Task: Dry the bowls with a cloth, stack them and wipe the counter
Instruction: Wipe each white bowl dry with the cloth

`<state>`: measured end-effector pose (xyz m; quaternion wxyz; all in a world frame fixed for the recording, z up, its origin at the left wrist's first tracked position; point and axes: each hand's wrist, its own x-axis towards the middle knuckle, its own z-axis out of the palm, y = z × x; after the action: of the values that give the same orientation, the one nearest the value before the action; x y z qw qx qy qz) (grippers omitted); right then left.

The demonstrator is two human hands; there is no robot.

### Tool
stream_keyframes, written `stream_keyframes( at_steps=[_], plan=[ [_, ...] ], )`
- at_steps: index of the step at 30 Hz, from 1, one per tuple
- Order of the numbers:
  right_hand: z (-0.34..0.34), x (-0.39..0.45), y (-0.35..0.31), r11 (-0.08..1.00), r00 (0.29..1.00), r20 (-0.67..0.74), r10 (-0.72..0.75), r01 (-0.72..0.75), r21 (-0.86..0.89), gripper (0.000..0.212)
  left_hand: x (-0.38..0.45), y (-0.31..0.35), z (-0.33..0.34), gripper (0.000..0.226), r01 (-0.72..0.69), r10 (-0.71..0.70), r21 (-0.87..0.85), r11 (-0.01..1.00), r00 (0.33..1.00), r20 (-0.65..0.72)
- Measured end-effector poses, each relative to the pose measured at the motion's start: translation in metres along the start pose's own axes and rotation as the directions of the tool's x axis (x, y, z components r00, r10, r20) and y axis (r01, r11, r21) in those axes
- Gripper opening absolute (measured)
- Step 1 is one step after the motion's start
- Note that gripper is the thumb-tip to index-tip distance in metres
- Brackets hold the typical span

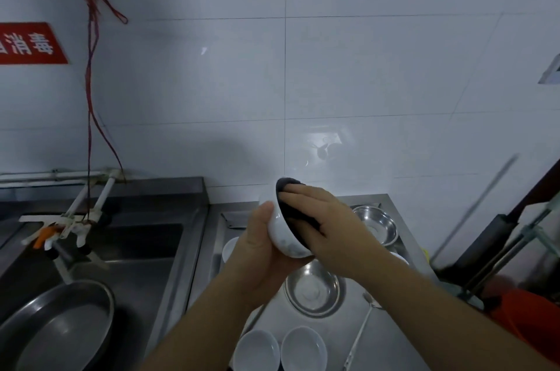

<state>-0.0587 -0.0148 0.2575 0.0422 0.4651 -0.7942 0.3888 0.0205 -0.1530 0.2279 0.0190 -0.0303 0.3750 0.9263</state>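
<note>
While no stack shows anywhere, the job looks early — judged from how the bowls lie.

Near edge: two white bowls [257, 351] [304, 349] sit side by side, upright and apart, on the steel counter [391, 349]; a ladle [360, 337] lies just to their right.

Middle: a steel bowl [313, 287] stands open on the counter under the hands; slivers of other white bowls peek out beside each wrist.

Left hand [257, 252]: curled round the outside of a white bowl [283, 234], thumb on its back, holding it tilted on edge above the counter.

Right hand [321, 219]: fingers straight, pressing a dark cloth [288, 184] into the bowl's hollow.

Farther back: a second steel bowl [377, 223] by the wall; to the left, the sink [136, 249] with a big pan [57, 328].

Done: cannot tell which bowls are dry already.

Left: finish this one, dry the rest, stack them, wipe the counter — most of the task, I judge.
</note>
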Motion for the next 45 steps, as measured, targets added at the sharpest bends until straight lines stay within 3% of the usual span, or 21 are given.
stream_keyframes(
  at_steps=[2, 6, 10, 13, 15, 17, 20, 22, 23, 25, 26, 27, 29, 30, 32, 33, 34, 36, 39, 42, 45],
  plan=[
    [-0.006, 0.012, -0.009, 0.996, 0.996, 0.083, 0.009, -0.001, -0.094, 0.042, -0.001, 0.006, -0.001, 0.087, -0.068, 0.073, 0.073, 0.995, 0.996, -0.059],
    [-0.015, 0.028, -0.03, 0.963, 0.936, 0.27, 0.225, -0.171, -0.21, 0.022, 0.001, 0.018, -0.005, 0.087, -0.136, 0.225, 0.384, 0.913, 0.954, -0.197],
    [-0.031, 0.035, -0.035, 0.923, 0.826, 0.414, 0.384, -0.351, -0.156, 0.02, 0.001, 0.019, -0.013, 0.083, -0.19, 0.279, 0.572, 0.798, 0.958, -0.071],
    [-0.038, 0.029, -0.033, 0.83, 0.737, 0.525, 0.427, -0.55, 0.098, 0.026, -0.005, 0.019, -0.019, 0.093, -0.189, 0.222, 0.608, 0.771, 0.975, 0.021],
    [-0.035, 0.02, -0.031, 0.653, 0.71, 0.532, 0.461, -0.678, 0.338, 0.03, -0.008, 0.019, -0.02, 0.092, -0.188, 0.197, 0.598, 0.779, 0.979, 0.053],
    [-0.027, 0.01, -0.028, 0.356, 0.681, 0.519, 0.516, -0.722, 0.594, 0.029, -0.011, 0.02, -0.02, 0.085, -0.221, 0.203, 0.568, 0.793, 0.974, 0.096],
    [-0.009, 0.002, -0.031, -0.063, 0.694, 0.519, 0.498, -0.569, 0.82, 0.025, -0.011, 0.021, -0.019, 0.079, -0.261, 0.228, 0.524, 0.811, 0.965, 0.127],
    [0.0, 0.004, -0.039, -0.205, 0.75, 0.436, 0.497, -0.387, 0.899, 0.013, -0.01, 0.02, -0.016, 0.079, -0.261, 0.234, 0.491, 0.831, 0.965, 0.118],
    [0.004, 0.005, -0.042, -0.261, 0.757, 0.408, 0.51, -0.316, 0.912, 0.017, -0.009, 0.019, -0.015, 0.082, -0.259, 0.237, 0.479, 0.839, 0.966, 0.107],
    [0.011, 0.009, -0.048, -0.352, 0.725, 0.412, 0.553, -0.245, 0.903, 0.021, -0.007, 0.015, -0.011, 0.09, -0.249, 0.243, 0.475, 0.844, 0.967, 0.075],
    [0.015, 0.01, -0.049, -0.311, 0.701, 0.38, 0.604, -0.232, 0.922, 0.02, -0.006, 0.014, -0.01, 0.094, -0.239, 0.24, 0.475, 0.847, 0.969, 0.06],
    [0.019, 0.011, -0.048, -0.189, 0.677, 0.299, 0.673, -0.234, 0.954, 0.023, -0.006, 0.012, -0.009, 0.097, -0.229, 0.232, 0.471, 0.852, 0.971, 0.051],
    [0.027, 0.011, -0.043, 0.199, 0.66, 0.048, 0.75, -0.294, 0.935, 0.028, -0.005, 0.01, -0.008, 0.094, -0.214, 0.222, 0.457, 0.864, 0.974, 0.036],
    [0.028, 0.011, -0.042, 0.384, 0.688, -0.063, 0.723, -0.324, 0.865, 0.026, -0.004, 0.011, -0.009, 0.088, -0.216, 0.229, 0.452, 0.866, 0.973, 0.027],
    [0.026, 0.009, -0.036, 0.747, 0.826, -0.209, 0.524, -0.327, 0.579, 0.023, -0.003, 0.015, -0.012, 0.076, -0.247, 0.266, 0.448, 0.859, 0.964, 0.02],
    [0.023, 0.009, -0.031, 0.894, 0.909, -0.217, 0.355, -0.262, 0.363, 0.025, -0.002, 0.019, -0.015, 0.074, -0.262, 0.286, 0.457, 0.85, 0.958, 0.017],
    [0.018, 0.01, -0.027, 0.972, 0.965, -0.17, 0.2, -0.174, 0.16, 0.029, 0.0, 0.022, -0.019, 0.074, -0.272, 0.3, 0.478, 0.835, 0.954, 0.018],
    [0.007, 0.015, -0.022, 0.994, 0.996, -0.017, 0.082, -0.083, -0.071, 0.034, 0.005, 0.026, -0.028, 0.075, -0.266, 0.294, 0.527, 0.807, 0.955, 0.032],
    [-0.007, 0.024, -0.024, 0.977, 0.966, 0.158, 0.204, -0.192, -0.09, 0.028, 0.01, 0.027, -0.035, 0.081, -0.201, 0.257, 0.541, 0.817, 0.966, -0.029],
    [-0.011, 0.025, -0.024, 0.903, 0.903, 0.247, 0.353, -0.398, 0.163, 0.022, 0.011, 0.026, -0.038, 0.078, -0.197, 0.24, 0.537, 0.82, 0.971, -0.011],
    [-0.01, 0.017, -0.025, 0.581, 0.847, 0.301, 0.438, -0.522, 0.625, 0.027, 0.009, 0.023, -0.036, 0.08, -0.201, 0.204, 0.489, 0.849, 0.978, 0.049]
  ],
)
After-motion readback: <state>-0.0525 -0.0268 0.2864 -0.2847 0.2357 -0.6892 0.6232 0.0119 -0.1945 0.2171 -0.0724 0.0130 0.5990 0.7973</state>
